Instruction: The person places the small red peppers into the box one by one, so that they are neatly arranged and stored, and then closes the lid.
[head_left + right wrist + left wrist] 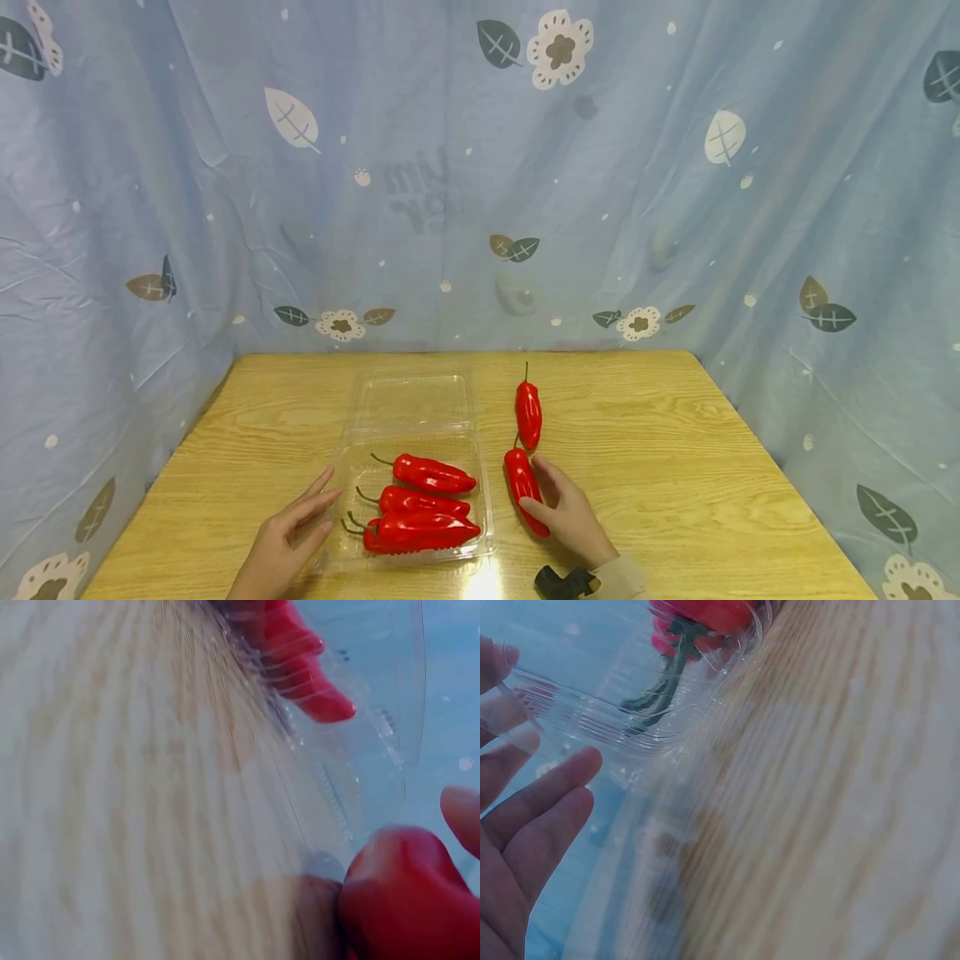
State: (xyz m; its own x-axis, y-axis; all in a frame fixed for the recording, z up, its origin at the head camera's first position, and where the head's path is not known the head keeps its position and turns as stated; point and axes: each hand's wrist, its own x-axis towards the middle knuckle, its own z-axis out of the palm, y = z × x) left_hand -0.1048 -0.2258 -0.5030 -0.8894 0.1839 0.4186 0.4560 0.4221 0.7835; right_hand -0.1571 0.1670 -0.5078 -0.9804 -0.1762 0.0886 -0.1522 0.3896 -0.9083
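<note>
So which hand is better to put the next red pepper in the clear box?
Probably the right hand: its fingers already curl around a pepper lying just beside the clear box. The left hand is open, only touching the box's other side, holding no pepper.

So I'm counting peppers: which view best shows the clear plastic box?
The head view: the whole clear plastic box shows, lid open, three red peppers inside. The left wrist view shows only a ribbed corner with stems; the right wrist view shows a blurred edge with one pepper tip.
</note>
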